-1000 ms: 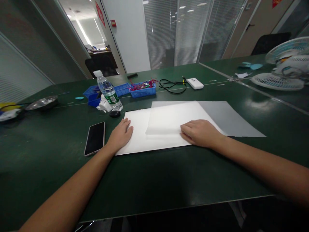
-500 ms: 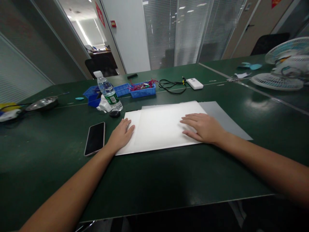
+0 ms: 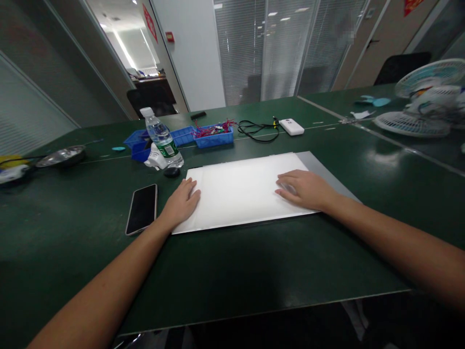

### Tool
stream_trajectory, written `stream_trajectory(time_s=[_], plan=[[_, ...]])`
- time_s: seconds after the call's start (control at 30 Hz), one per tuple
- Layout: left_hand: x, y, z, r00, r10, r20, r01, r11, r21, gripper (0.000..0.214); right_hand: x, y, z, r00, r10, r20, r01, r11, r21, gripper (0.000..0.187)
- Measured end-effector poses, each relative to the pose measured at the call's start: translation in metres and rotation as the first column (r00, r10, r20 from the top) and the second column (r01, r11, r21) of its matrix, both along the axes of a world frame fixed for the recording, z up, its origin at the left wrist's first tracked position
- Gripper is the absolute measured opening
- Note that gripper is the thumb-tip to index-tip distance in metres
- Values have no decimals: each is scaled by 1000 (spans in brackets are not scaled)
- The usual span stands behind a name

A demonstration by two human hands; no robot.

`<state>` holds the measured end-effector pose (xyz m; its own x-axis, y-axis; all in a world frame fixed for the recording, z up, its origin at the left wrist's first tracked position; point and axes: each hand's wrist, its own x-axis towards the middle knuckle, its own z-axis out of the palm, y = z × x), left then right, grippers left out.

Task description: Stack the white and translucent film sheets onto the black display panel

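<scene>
A glossy white sheet (image 3: 236,194) lies flat on the table, with a dark edge showing along its near side. From under its right end a grey sheet (image 3: 325,172) sticks out. My left hand (image 3: 182,201) rests on the white sheet's left edge, fingers stretched out and thumb apart. Over the right part of the white sheet lies my right hand (image 3: 303,190), palm down with its fingers extended and slightly apart. Whether its palm presses down on the sheet is hidden.
On the green table (image 3: 254,271), a phone (image 3: 142,208) lies left of my left hand. Behind it are a black mouse (image 3: 172,172), a water bottle (image 3: 162,138), and a blue tray (image 3: 214,139) with red wires. Farther off are a black cable (image 3: 257,135), a white power bank (image 3: 291,127) and a fan (image 3: 425,109).
The grey sheet has slid left, so less of it sticks out on the right and at the back. My right hand has shifted slightly right on the white sheet; my left hand stays put.
</scene>
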<state>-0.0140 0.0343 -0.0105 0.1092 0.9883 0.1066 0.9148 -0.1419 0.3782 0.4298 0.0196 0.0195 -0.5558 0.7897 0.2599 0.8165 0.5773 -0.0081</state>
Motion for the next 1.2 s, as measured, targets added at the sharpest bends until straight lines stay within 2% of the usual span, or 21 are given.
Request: stream_trajectory(time_s=[0.4,0.6,0.7,0.93,1.2], plan=[[-6,3,-4,999,-26,18,26,1000,0,79,2,-1,-3,987,155,-31,-157,985,-70,76],[-9,5,-6,999,-27,23,27,1000,-2,72,5,1,-11,972,197,-124,-206,977,-58,67],[-10,6,-8,999,-28,27,28,1000,8,70,6,2,-10,977,148,-151,-154,988,-25,61],[-15,11,-15,997,-43,56,40,998,58,69,6,4,-4,986,-105,-127,104,994,-15,61],[-14,11,-13,998,-28,64,23,996,82,64,3,2,-3,983,-128,-134,127,992,-14,57]])
